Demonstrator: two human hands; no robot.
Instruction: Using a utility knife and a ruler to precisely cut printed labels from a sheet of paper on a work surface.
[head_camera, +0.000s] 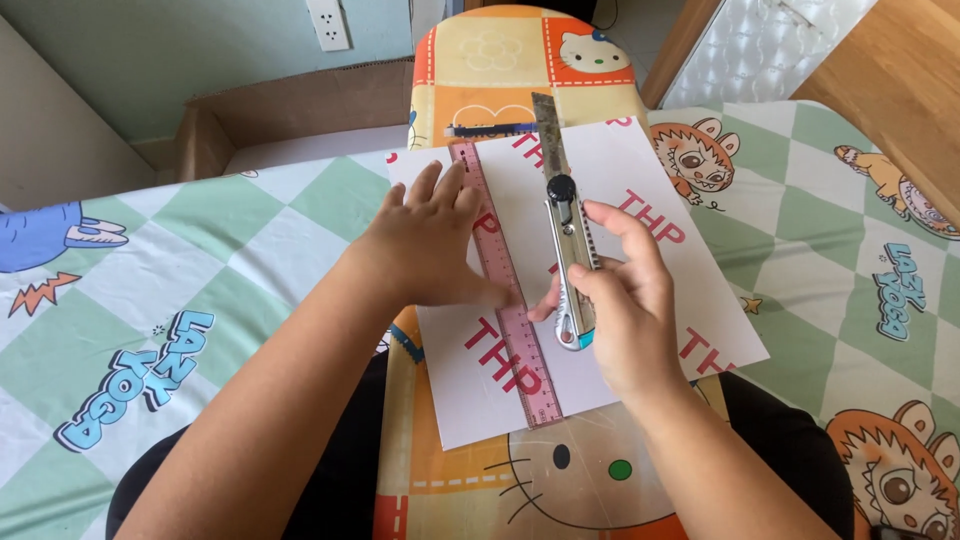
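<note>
While the knife was gripped in the right hand, fingers closed round its handle, its blade was pointed far, up the sheet, just right of the ruler. Both long axes were run near to far, tilted slightly to the left at the far end. The ruler was pinned flat by the left hand, fingers spread on it and the sheet, nothing clasped. The sheet, white with red letters, was laid on a small board printed with a cartoon cat, a pen at its far edge. A checked cloth was spread beneath; a cardboard box and a wall socket were seen beyond.
</note>
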